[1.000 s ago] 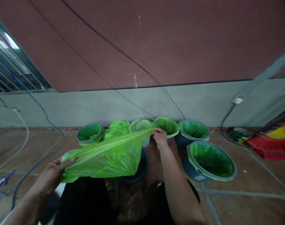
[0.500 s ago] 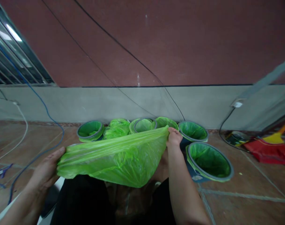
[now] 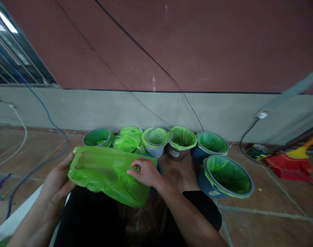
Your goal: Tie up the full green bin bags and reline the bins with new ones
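Note:
A translucent green plastic bag (image 3: pixel 107 171) lies stretched sideways above my lap. My left hand (image 3: pixel 60 178) grips its left end, with the fingertips hidden in or behind the plastic. Over the bag's right part is my right hand (image 3: pixel 146 171), fingers loosely curled and thumb apart from them; nothing shows in its grasp. Whether it touches the plastic, I cannot tell. Partly hidden behind the bag and this hand is something blue.
Along the wall stand several green-lined bins, including a brown bin (image 3: pixel 178 154) and a larger blue bin (image 3: pixel 210 187) nearer me. Crumpled green bags (image 3: pixel 129 139) sit among them. A blue cable (image 3: pixel 49 159) crosses the floor at left. A red dustpan (image 3: pixel 290 166) lies at right.
My right hand has let go of the bag's right end and moved left over it. The bag is less stretched, and my left hand keeps its end.

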`<state>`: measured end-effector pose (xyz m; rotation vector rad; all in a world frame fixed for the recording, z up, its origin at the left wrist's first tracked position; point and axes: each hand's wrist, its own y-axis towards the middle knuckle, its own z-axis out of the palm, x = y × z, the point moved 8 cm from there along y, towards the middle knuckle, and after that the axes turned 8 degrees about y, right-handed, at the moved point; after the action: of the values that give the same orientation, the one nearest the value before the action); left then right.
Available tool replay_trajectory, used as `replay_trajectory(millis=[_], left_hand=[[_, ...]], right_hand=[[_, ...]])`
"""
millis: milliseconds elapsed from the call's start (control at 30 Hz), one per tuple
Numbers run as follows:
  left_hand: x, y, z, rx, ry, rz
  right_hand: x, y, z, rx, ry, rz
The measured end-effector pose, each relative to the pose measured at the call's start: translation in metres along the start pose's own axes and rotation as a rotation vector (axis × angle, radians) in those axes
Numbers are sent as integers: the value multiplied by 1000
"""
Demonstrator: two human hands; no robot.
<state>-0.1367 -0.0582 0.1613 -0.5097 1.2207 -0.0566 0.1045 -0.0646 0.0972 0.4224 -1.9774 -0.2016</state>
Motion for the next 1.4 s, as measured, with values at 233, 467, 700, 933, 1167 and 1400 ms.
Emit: replay_trajectory(millis=[233, 467, 700, 933, 1167, 1400], left_hand=[[7, -14, 14, 68, -15, 0], [12, -24, 21, 59, -23, -5], [10, -22, 18, 55, -39, -3], [10, -18, 17, 79, -37, 17], [16, -16, 18, 99, -51, -24], [16, -6, 10, 53, -83, -21]], right_hand=[[-43, -3, 61, 19, -224, 168], [-33, -2, 95, 162, -259, 244], [-35, 10, 87, 199, -277, 240], [-49, 10, 88, 185, -219, 267], [-54, 21, 83, 173, -222, 296], [-49, 23, 84, 261, -322, 283]])
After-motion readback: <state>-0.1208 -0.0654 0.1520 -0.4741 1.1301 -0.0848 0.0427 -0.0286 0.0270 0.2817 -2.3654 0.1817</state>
